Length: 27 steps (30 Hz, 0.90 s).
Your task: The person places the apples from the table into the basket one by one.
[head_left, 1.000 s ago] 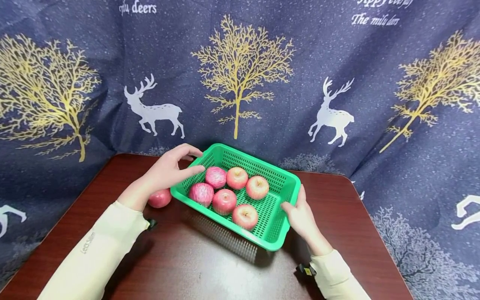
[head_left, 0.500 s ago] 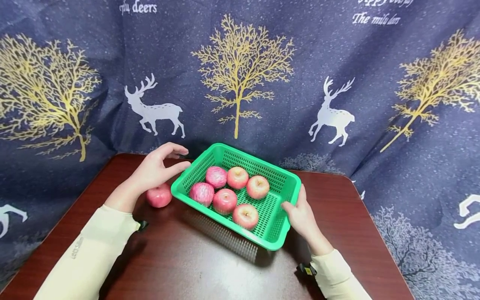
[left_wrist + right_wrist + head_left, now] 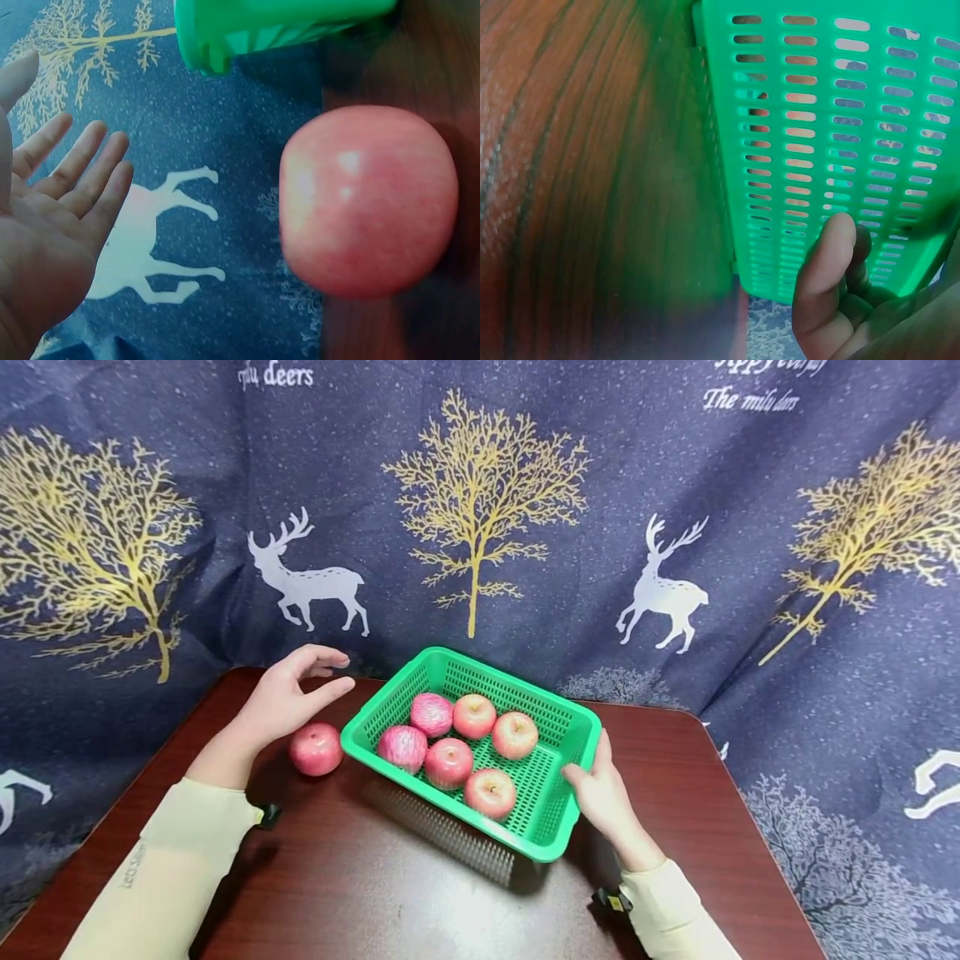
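Note:
A green perforated plastic basket (image 3: pixel 480 827) stands on the table with several red apples inside, grouped toward its left and middle. My right hand (image 3: pixel 603 789) grips the right end, thumb over the rim (image 3: pixel 587 743) and fingers along the outer wall. In the right wrist view, curled fingers (image 3: pixel 832 262) lie against the slotted wall (image 3: pixel 817 135). My left hand (image 3: pixel 281 697) hovers left of the basket, fingers spread and holding nothing. Just below it a single red apple (image 3: pixel 316 749) rests on the table, close to the basket's left corner. The left wrist view shows this apple (image 3: pixel 367 199) beside the open palm (image 3: pixel 52 240).
The dark reddish-brown table (image 3: pixel 337 877) reaches back to a navy cloth (image 3: pixel 525 610) printed with golden trees and white deer. Both forearms wear cream sleeves, with a small black device (image 3: pixel 613 900) at each wrist.
My left hand has moved left, away from the basket's left rim, uncovering the loose apple. My right hand stays on the basket, which has hardly moved.

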### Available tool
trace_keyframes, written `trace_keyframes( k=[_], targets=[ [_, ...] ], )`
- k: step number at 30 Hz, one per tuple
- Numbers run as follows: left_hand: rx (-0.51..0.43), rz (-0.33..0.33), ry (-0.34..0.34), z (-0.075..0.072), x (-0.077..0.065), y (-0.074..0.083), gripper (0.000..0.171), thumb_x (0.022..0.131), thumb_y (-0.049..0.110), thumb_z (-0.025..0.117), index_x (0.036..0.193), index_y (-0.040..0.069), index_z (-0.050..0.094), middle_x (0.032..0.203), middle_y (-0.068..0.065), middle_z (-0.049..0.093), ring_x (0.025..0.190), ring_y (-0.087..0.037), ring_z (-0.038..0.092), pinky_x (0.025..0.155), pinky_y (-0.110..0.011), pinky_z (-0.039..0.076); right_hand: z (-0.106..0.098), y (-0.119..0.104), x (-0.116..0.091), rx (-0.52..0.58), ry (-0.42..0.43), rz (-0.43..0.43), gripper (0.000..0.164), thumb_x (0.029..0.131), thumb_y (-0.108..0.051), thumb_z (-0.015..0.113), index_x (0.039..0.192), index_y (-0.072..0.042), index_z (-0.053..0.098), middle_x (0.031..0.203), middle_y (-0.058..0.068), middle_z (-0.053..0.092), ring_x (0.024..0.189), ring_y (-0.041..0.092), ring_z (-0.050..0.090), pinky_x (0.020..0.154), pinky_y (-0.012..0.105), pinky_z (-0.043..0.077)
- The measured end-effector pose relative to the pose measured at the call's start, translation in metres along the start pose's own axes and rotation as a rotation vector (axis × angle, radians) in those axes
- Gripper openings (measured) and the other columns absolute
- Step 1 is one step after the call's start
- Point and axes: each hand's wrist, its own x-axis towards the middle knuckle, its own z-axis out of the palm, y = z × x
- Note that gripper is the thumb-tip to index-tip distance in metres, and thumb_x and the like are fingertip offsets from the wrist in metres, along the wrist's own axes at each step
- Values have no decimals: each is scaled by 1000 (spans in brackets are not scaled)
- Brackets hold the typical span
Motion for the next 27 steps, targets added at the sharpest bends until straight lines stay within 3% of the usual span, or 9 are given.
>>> trace_keyframes(
  k=[6,16,21,27],
  targets=[
    [7,6,26,-3,-5,-10,41,86,36,76,121,20,61,118,5,64,101,-12,62,91,-29,46,0,-2,0,8,3,-11,92,87,-19,58,158,-17,-1,124,24,57,98,27,62,78,40,52],
    [10,-26,63,-7,-13,-23,40,87,35,75,121,20,61,116,3,65,101,-10,61,90,-23,45,0,-2,0,10,0,-12,93,87,-19,59,158,-21,-2,124,22,58,98,27,62,78,40,52],
    [-9,-15,93,-8,-17,-28,45,87,29,76,126,19,57,117,-2,66,102,-9,61,92,-34,47,0,-1,0,1,9,-25,91,87,-18,59,158,-18,2,121,23,59,97,26,63,79,40,52],
    [-25,-24,118,-8,-21,-36,46,87,26,76,129,21,57,118,-4,66,102,-7,61,91,-22,45,0,-1,0,20,9,-25,90,86,-18,60,158,-19,6,120,24,60,95,27,63,78,41,52]
  ],
)
